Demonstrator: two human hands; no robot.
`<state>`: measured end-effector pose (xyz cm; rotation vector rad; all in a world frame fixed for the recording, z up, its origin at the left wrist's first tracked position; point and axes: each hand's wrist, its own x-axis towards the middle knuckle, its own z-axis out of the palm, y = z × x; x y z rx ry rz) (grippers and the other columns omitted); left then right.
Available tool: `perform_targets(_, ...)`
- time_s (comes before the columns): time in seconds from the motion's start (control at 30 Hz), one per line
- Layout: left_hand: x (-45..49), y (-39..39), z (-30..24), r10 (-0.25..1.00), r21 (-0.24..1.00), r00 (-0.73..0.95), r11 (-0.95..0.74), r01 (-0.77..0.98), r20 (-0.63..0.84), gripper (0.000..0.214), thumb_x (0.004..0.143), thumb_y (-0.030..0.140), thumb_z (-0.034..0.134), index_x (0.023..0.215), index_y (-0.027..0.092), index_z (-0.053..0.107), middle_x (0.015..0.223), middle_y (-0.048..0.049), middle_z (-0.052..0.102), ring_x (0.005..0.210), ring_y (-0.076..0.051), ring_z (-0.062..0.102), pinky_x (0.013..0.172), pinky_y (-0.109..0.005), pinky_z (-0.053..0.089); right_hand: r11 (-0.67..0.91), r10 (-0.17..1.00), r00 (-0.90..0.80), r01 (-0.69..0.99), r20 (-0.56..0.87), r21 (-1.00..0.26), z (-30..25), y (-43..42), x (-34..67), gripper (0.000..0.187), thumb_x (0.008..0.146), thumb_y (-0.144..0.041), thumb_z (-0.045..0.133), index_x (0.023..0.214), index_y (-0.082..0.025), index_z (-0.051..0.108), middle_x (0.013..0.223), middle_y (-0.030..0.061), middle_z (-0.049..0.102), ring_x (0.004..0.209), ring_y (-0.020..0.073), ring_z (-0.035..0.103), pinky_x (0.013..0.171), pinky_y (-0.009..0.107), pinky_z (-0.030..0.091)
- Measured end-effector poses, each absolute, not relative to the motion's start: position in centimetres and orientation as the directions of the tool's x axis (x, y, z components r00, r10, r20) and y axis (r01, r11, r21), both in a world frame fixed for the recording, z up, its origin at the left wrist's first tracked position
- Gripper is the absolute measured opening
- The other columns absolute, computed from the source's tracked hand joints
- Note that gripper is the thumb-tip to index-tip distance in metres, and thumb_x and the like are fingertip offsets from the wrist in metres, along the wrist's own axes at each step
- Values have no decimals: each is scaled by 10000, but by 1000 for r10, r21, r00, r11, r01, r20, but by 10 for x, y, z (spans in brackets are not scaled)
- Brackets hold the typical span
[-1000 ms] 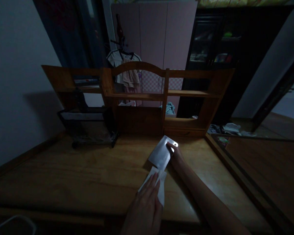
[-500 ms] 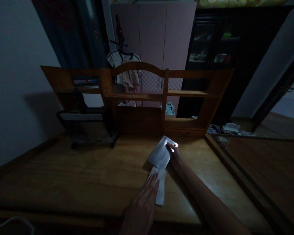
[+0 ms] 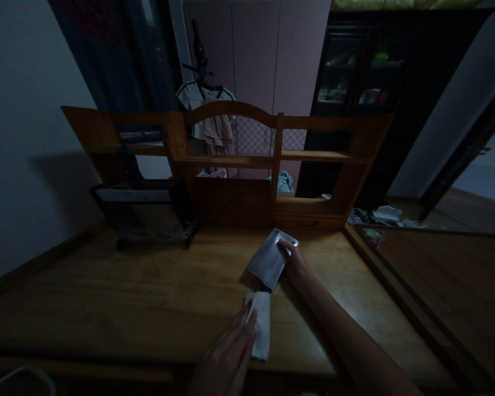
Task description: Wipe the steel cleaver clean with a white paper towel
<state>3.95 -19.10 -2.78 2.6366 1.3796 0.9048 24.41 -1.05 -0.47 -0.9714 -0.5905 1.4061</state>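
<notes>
A cleaver [image 3: 267, 262] is held at a slant over the desk, its broad metal blade pointing away from me and its dark handle towards me. My right hand [image 3: 296, 265] pinches the blade near the far corner, by the small hole. My left hand [image 3: 231, 352] is closed on a white paper tissue [image 3: 263, 327] that wraps the handle. A short dark piece of the handle shows between blade and tissue; the rest of it is hidden.
The wooden desk [image 3: 169, 286] carries a low shelf unit [image 3: 226, 160] along its back. At the left stands a dark-framed box-like rack [image 3: 144, 214]. A brown raised panel [image 3: 441, 264] borders the right side. A white cable [image 3: 25, 369] curves at the lower left.
My left hand and the tissue have slid towards me along the handle, baring the dark part beside the blade. My right hand stays on the blade.
</notes>
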Motion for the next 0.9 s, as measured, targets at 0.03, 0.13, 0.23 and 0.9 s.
perform_targets(0.03,37,-192,-28,753,261,444,-610,748,485,554,976,174,416,1496,272,253,1429,-21,495,1284,-136,485,997,-222,484,-113,970,118,-548,-211,-829,-5,-10,244,140,714,-266,678,812,-176,635,611,24,669,543,192,626,566,297,521)
perform_targets(0.13,28,-197,-32,704,157,505,-647,746,499,553,970,139,378,1502,227,255,1422,-44,503,1293,-138,477,1007,-206,468,-148,963,103,-577,-251,-803,-5,-10,244,141,714,-256,678,825,-182,631,610,11,663,535,179,620,565,286,518)
perform_targets(0.23,18,-203,-39,650,32,560,-667,745,513,557,943,79,338,1485,206,309,1421,-53,504,1301,-147,473,1034,-218,445,-158,960,95,-597,-265,-787,-6,-9,244,155,700,-242,690,829,-185,626,613,5,663,551,175,628,574,275,518)
perform_targets(0.9,55,-184,-30,672,125,445,-622,773,593,504,963,104,351,1457,205,353,1421,-48,502,1286,-130,490,1025,-228,460,-106,971,101,-630,-216,-769,-9,-5,243,246,700,-287,742,899,-177,646,679,9,693,616,181,650,584,275,524)
